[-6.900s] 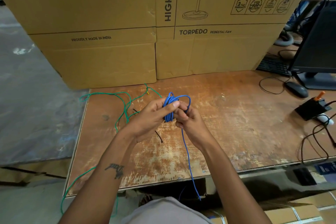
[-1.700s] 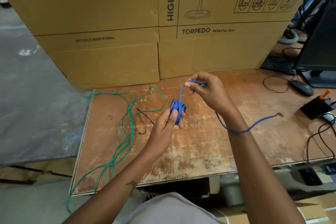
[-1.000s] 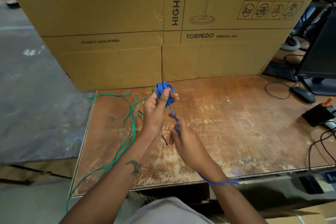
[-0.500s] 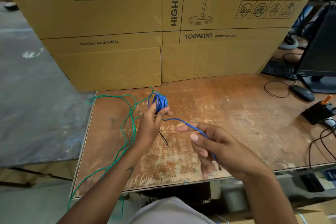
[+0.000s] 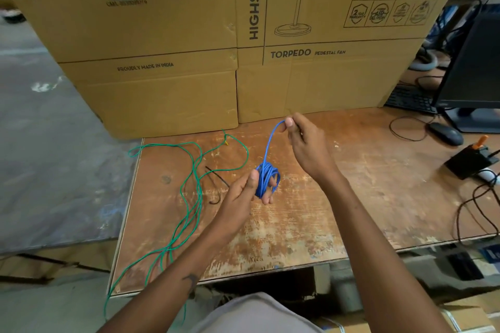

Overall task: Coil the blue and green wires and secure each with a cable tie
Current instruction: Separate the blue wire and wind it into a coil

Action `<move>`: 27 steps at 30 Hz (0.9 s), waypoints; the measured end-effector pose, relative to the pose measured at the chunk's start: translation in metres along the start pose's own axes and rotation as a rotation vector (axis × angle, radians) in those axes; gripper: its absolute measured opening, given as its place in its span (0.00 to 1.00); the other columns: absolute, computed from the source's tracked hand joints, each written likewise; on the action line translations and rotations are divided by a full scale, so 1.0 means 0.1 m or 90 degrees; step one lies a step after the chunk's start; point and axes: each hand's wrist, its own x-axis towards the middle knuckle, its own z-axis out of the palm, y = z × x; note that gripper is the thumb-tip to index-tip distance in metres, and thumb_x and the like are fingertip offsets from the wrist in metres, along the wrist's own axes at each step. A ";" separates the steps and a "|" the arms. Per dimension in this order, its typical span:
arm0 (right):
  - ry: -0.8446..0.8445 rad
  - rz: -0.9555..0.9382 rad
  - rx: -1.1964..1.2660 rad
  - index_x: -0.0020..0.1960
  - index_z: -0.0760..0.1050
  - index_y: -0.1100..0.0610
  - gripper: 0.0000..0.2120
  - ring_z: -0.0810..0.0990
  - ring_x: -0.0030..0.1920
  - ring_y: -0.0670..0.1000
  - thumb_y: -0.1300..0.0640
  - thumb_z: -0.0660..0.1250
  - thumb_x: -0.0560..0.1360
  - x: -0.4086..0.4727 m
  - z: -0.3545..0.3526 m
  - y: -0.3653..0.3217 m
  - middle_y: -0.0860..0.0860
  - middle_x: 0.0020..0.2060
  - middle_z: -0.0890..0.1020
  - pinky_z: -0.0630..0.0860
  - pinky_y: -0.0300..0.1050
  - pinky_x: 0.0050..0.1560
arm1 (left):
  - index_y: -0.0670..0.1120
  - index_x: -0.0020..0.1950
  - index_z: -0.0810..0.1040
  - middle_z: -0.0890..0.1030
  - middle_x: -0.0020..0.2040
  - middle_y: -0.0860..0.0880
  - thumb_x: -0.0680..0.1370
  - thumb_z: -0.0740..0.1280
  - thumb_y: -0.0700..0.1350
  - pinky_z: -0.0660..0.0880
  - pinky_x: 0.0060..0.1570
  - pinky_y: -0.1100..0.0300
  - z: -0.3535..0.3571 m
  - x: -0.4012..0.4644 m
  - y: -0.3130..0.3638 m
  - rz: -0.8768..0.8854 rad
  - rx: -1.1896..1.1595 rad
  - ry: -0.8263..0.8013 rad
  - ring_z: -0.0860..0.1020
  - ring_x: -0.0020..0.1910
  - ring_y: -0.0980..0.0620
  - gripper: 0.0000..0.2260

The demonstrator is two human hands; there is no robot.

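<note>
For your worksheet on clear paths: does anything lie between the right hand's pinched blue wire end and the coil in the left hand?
Nothing visible does. The blue wire runs freely from the right hand down to the coil that the left hand holds.

cardboard boxes (image 5: 167, 35), worn table (image 5: 351, 197), mouse (image 5: 446, 136), monitor (image 5: 476, 67)

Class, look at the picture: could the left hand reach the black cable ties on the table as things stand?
Probably not yet. The cable ties lie uncovered just beside the left hand, but that hand grips the blue wire coil, and the right hand pinches its free end.
</note>
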 end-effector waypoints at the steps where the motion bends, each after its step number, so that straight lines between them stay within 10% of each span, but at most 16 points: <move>1: 0.004 0.005 0.009 0.49 0.77 0.48 0.16 0.74 0.34 0.58 0.45 0.57 0.89 0.01 0.06 0.04 0.59 0.35 0.77 0.72 0.57 0.37 | 0.43 0.53 0.79 0.76 0.35 0.52 0.87 0.53 0.53 0.76 0.49 0.60 0.01 -0.01 0.03 0.000 -0.019 -0.004 0.77 0.40 0.48 0.19; 6: 0.012 0.025 0.038 0.51 0.79 0.48 0.16 0.69 0.32 0.48 0.45 0.57 0.89 -0.17 0.29 0.20 0.55 0.32 0.73 0.70 0.54 0.37 | 0.48 0.53 0.81 0.76 0.34 0.52 0.81 0.65 0.63 0.77 0.48 0.60 0.01 -0.01 0.14 0.036 -0.095 0.015 0.78 0.39 0.51 0.19; 11: -0.038 0.068 -0.011 0.45 0.70 0.45 0.14 0.73 0.32 0.44 0.50 0.56 0.90 -0.55 0.49 0.26 0.46 0.32 0.76 0.67 0.50 0.36 | 0.45 0.57 0.79 0.82 0.39 0.53 0.79 0.69 0.50 0.78 0.50 0.59 -0.03 0.10 0.26 0.071 -0.076 0.049 0.80 0.42 0.51 0.11; 16: -0.166 0.032 -0.064 0.67 0.72 0.49 0.12 0.82 0.38 0.49 0.59 0.55 0.88 -0.99 0.59 -0.06 0.46 0.39 0.82 0.78 0.54 0.39 | 0.46 0.59 0.79 0.87 0.46 0.47 0.80 0.73 0.47 0.80 0.42 0.59 -0.08 0.25 0.25 0.082 -0.090 0.117 0.84 0.48 0.49 0.10; 23: -0.216 0.004 -0.123 0.55 0.73 0.52 0.10 0.77 0.35 0.52 0.53 0.55 0.89 -1.12 0.36 -0.47 0.48 0.37 0.80 0.69 0.51 0.36 | 0.48 0.59 0.78 0.88 0.48 0.52 0.81 0.71 0.39 0.78 0.57 0.58 -0.06 0.34 0.10 0.099 0.035 0.151 0.86 0.55 0.50 0.08; 27: -0.198 -0.032 -0.273 0.57 0.77 0.51 0.13 0.78 0.35 0.52 0.47 0.57 0.89 -1.05 0.12 -0.51 0.46 0.37 0.79 0.68 0.49 0.37 | 0.57 0.59 0.79 0.86 0.48 0.53 0.83 0.68 0.51 0.77 0.56 0.53 -0.15 0.34 -0.01 0.066 0.140 0.130 0.84 0.52 0.52 0.06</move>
